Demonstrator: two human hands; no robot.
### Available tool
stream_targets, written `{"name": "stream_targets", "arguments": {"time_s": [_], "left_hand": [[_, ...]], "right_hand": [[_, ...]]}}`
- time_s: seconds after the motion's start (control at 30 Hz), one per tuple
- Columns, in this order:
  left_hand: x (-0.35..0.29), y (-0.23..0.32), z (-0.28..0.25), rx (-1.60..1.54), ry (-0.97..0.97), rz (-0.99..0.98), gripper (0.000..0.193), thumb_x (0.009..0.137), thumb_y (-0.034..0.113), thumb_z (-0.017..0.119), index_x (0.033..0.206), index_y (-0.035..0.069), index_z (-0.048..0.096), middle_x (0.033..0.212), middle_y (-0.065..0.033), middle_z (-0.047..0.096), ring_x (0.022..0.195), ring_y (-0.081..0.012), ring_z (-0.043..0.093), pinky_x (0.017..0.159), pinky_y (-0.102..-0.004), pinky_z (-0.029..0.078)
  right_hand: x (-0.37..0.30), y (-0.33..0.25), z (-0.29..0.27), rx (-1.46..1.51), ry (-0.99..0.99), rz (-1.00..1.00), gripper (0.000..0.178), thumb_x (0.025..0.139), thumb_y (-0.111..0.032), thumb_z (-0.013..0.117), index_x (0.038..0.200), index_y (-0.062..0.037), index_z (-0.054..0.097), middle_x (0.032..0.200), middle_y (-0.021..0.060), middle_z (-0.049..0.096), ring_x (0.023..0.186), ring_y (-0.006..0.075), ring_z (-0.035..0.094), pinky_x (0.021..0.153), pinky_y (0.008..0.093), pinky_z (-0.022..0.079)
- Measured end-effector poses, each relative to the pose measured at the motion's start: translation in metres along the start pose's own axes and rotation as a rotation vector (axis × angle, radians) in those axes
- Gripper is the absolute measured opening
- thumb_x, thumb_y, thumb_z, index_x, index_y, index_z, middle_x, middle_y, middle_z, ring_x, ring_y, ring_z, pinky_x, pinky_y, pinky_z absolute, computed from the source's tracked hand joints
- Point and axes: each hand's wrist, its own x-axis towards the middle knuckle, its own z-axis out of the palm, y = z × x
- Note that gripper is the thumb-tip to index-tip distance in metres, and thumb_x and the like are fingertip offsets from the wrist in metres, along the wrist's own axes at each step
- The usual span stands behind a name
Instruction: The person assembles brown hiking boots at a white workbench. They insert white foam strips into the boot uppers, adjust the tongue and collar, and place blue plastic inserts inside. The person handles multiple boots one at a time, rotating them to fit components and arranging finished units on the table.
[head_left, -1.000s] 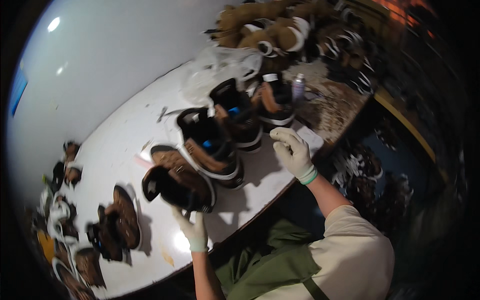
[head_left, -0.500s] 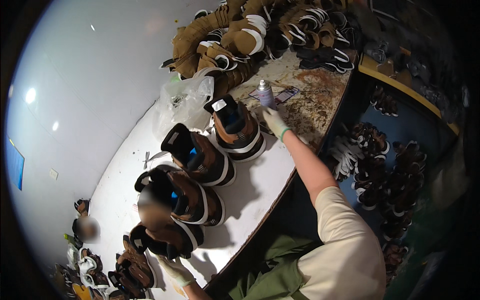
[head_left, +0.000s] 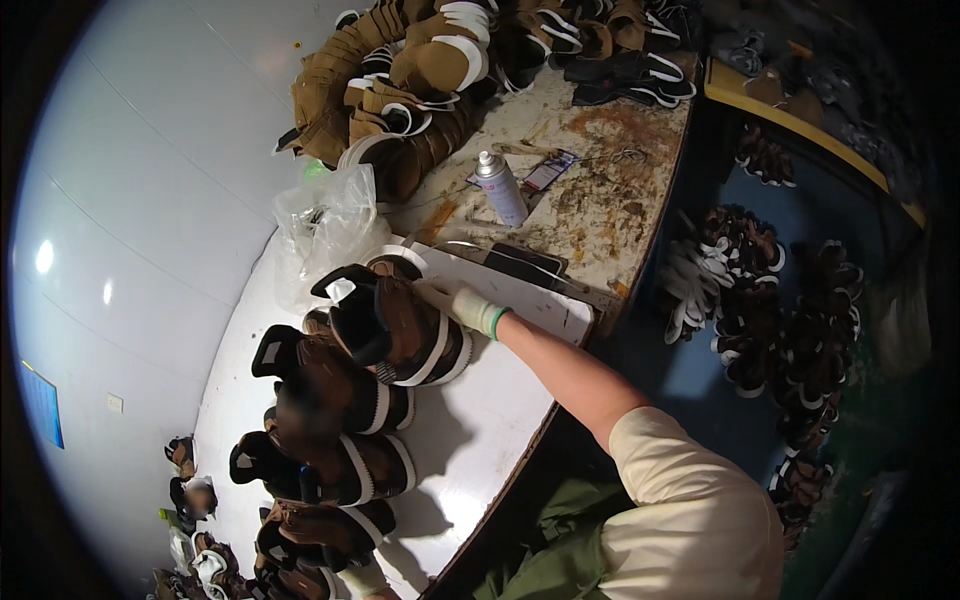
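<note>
Bracketing brown shoes (head_left: 408, 325) with 2 gloved hands (head_left: 462, 304).

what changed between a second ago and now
The gloved right hand, raised beside the row of shoes a second ago, now touches the row's far-end shoe. The gap between that shoe and the spray can has widened; the row seems to have shifted to the person's left, though the view moved too. The left hand is still by the near end, now mostly cut off. The can and plastic bag look unmoved.
</note>
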Motion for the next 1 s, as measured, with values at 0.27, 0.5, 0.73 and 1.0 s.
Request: {"name": "stream_targets", "arguments": {"time_s": [0.27, 0.5, 0.73, 1.0], "left_hand": [[-0.001, -0.003, -0.015, 0.051, -0.022, -0.001, 0.051, 0.101, 0.029, 0.046, 0.146, 0.007, 0.04, 0.145, -0.0137, 0.046, 0.13, -0.0305, 0.047, 0.11, -0.0454, 0.039], [0.018, -0.011, -0.029, -0.312, -0.224, -0.034, 0.046, 0.1, 0.019, 0.047, 0.144, 0.006, 0.043, 0.143, -0.0133, 0.048, 0.127, -0.0301, 0.05, 0.108, -0.0441, 0.043], [0.011, -0.025, -0.029, 0.005, -0.004, 0.001, 0.046, 0.099, 0.011, 0.051, 0.143, 0.005, 0.042, 0.136, -0.0088, 0.053, 0.12, -0.023, 0.054, 0.099, -0.0368, 0.048], [0.002, 0.01, 0.027, 0.352, -0.017, 0.14, 0.061, 0.088, 0.008, 0.069, 0.142, 0.005, 0.039, 0.126, -0.0054, 0.055, 0.11, -0.0167, 0.052, 0.091, -0.0306, 0.047]], "right_hand": [[-0.008, -0.025, -0.012, -0.366, 0.104, 0.086, 0.041, 0.093, -0.041, 0.062, 0.128, -0.0201, 0.063, 0.102, 0.0117, 0.071, 0.087, 0.0248, 0.068, 0.08, 0.0373, 0.053], [0.012, 0.017, -0.148, -0.403, 0.517, -0.055, 0.024, 0.087, -0.024, 0.071, 0.096, -0.0018, 0.073, 0.085, 0.0072, 0.072, 0.079, 0.0164, 0.065, 0.071, 0.0335, 0.05], [-0.023, 0.068, -0.221, -0.876, 0.427, 0.168, 0.037, 0.08, -0.034, 0.073, 0.092, 0.0011, 0.066, 0.082, 0.017, 0.068, 0.075, 0.0314, 0.064, 0.067, 0.0441, 0.05], [-0.028, 0.052, -0.207, -0.427, 0.378, 0.521, 0.015, 0.087, -0.017, 0.069, 0.09, -0.0057, 0.06, 0.059, 0.0007, 0.049, 0.042, 0.0131, 0.042, 0.036, 0.0322, 0.029]]}}
